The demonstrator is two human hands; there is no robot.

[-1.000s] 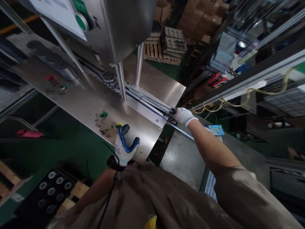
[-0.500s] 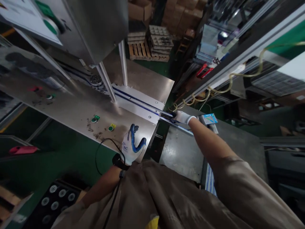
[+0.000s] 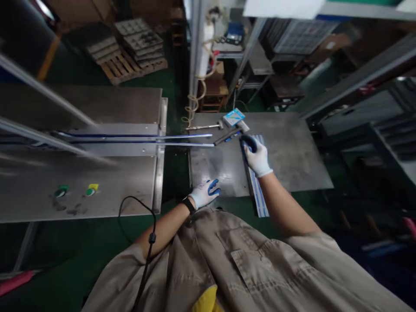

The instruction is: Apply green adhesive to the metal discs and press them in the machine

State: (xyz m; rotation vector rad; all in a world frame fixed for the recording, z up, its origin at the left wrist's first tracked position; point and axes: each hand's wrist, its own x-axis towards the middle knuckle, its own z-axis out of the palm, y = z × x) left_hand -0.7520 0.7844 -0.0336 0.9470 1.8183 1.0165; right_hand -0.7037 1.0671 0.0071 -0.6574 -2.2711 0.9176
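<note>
My left hand (image 3: 205,193), in a white glove with blue palm and fingertips, hovers at the front edge of the metal table (image 3: 214,169). Its fingers are apart and hold nothing. Over the upper part of a bundle of white and blue striped strips (image 3: 260,197) is my right hand (image 3: 258,159), gloved alike. Its fingers are bent but look apart; the fingertips are dark and partly hidden. Two long thin strips (image 3: 191,144) reach from the machine's rail across the gap to the table. A dark bar-like tool (image 3: 227,136) lies by their ends.
A blue and white box (image 3: 234,117) and a metal rod (image 3: 204,127) lie at the table's back. To the left stands the machine bench (image 3: 130,182) with green push buttons (image 3: 91,190). A coiled hose (image 3: 193,104) hangs behind the gap; a black cable (image 3: 152,216) crosses my left arm.
My view has turned right. My right hand has left the strip ends by the rail and moved right to the striped bundle. My left hand has moved from the machine bench to the table's edge.
</note>
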